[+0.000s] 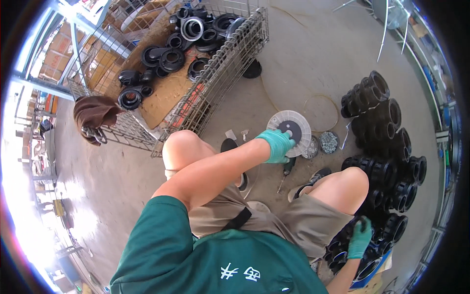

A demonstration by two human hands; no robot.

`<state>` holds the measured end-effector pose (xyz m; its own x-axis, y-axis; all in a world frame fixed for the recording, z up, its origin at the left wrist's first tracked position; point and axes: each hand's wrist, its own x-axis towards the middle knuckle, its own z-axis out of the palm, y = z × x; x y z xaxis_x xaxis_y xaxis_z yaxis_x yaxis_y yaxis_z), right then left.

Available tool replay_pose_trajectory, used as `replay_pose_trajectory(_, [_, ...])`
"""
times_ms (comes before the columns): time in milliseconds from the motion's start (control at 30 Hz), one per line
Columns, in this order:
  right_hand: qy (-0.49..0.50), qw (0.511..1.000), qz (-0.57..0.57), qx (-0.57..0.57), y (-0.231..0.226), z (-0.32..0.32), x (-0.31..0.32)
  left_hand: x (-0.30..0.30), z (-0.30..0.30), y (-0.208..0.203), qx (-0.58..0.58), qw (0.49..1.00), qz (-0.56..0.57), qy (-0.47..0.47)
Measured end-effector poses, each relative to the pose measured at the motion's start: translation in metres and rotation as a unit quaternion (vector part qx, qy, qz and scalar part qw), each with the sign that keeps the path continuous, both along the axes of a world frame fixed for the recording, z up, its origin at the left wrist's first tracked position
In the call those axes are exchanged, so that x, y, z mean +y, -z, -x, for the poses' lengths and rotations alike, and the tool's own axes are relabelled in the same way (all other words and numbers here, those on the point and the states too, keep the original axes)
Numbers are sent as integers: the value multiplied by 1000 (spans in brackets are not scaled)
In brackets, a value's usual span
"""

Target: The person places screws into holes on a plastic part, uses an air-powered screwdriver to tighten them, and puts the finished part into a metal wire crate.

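Observation:
My left hand [279, 146], in a green glove, reaches over a round translucent white disc [302, 126] with a dark disc [289, 126] at its centre. Its fingers bend onto the dark disc, partly hiding it. Just below lies a dark power screwdriver [289, 166] with its bit toward me. At lower right my right hand [361, 239], also gloved in green, has its fingers curled at a black ring-shaped fitting [363, 222] among the stacked ones. Much of that fitting is hidden. Small metal parts fill a round dish [329, 142], and another dish [311, 149] is beside it.
Black ring fittings [377, 127] are stacked along my right. At upper left stands a wire cage [215, 73] with several black pipe parts [171, 60] on cardboard; a brown cloth [93, 117] hangs on its corner. A thin hose [267, 90] crosses the floor. My knees flank the disc.

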<state>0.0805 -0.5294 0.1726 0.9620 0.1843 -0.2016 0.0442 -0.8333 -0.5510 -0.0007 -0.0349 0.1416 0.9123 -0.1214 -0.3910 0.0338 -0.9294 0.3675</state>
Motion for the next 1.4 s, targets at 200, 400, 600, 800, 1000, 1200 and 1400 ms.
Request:
replay_pose_trajectory(200, [-5, 982, -69, 174, 90, 79, -45, 69, 14, -93, -262, 944, 76, -185])
replay_pose_trajectory(400, [76, 955, -43, 282, 120, 100, -46, 205, 11, -127, -442, 823, 106, -340])
replay_pose_trajectory(600, [51, 945, 41, 320, 132, 64, -28, 377, 93, -6, -235, 842, 0, -486])
replay_pose_trajectory(800, [123, 930, 103, 331, 113, 75, -50, 423, 59, 114, -19, 845, 152, -512])
replay_pose_trajectory(1000, [162, 913, 133, 350, 101, 92, -54, 478, 45, 215, 132, 874, 18, -467])
replay_pose_trajectory(1200, [185, 908, 139, 349, 99, 109, -61, 484, 49, 215, 89, 835, 112, -531])
replay_pose_trajectory(1400, [143, 931, 118, 313, 97, 113, -75, 421, 54, 31, 81, 693, 134, -703])
